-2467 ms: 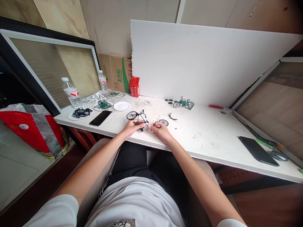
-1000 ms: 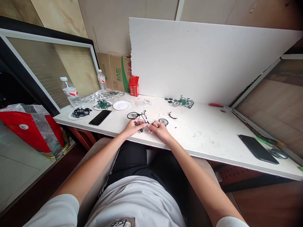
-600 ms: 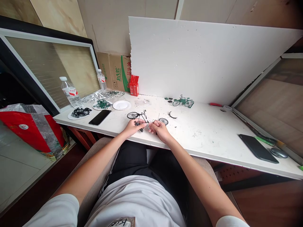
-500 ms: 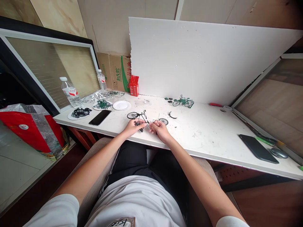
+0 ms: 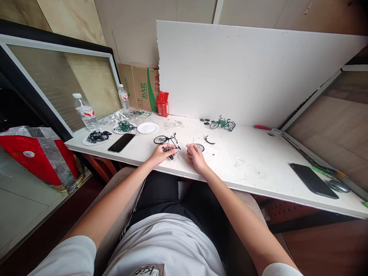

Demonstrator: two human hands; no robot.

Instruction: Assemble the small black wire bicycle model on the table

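Note:
A half-built black model bicycle (image 5: 166,141) lies on the white table (image 5: 253,161) near its front edge. My left hand (image 5: 161,154) grips the bicycle's frame at the rear, and the front wheel sticks out to the left. My right hand (image 5: 196,156) rests on the table a little to the right, apart from the left hand. Its fingers curl down next to a loose black wheel (image 5: 200,147). The back of the hand hides whatever the fingers hold. A curved black part (image 5: 209,142) lies just beyond.
A finished green model bicycle (image 5: 222,124) stands by the white foam board (image 5: 247,73). At the left are a black phone (image 5: 122,143), plates of parts (image 5: 125,127), a water bottle (image 5: 85,113) and a red box (image 5: 163,105). Another phone (image 5: 313,181) and a mouse (image 5: 339,187) lie at the right.
My right hand has pulled away from my left hand, to the right, and now sits beside the loose wheel. My left hand has stayed on the black bicycle.

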